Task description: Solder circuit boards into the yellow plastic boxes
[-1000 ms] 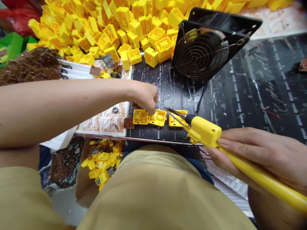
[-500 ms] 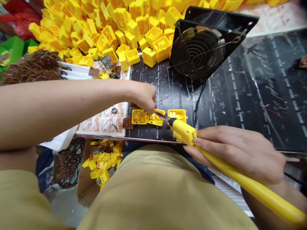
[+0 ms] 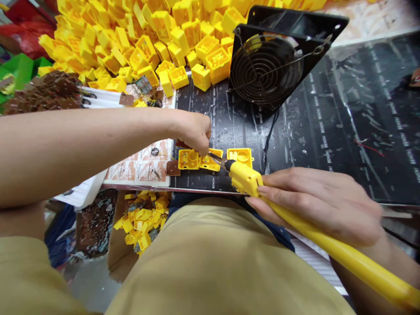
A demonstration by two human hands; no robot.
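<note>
My right hand (image 3: 323,205) is closed round a yellow soldering iron (image 3: 246,177) with a dark collar and a thin metal tip. The tip reaches over an open yellow plastic case half (image 3: 213,162). My left hand (image 3: 197,131) is closed at the top edge of that half, its fingertips curled down and partly hidden. What they pinch I cannot make out. A joined yellow half (image 3: 188,159) lies to the left, with a brown circuit board (image 3: 173,168) and a small round black part (image 3: 155,151) on a wire beside it. Another open yellow case (image 3: 239,155) sits to the right.
A black fan (image 3: 265,72) stands behind the hands, its cable running toward the table's front edge. Yellow cases (image 3: 173,48) are heaped at the back. Brown boards (image 3: 42,94) pile up at the left. Below the edge is a carton (image 3: 120,258) of yellow parts.
The whole view has shifted slightly, so the table things sit a little further left. Both hands keep nearly the same pose, with the iron's tip still at the case half.
</note>
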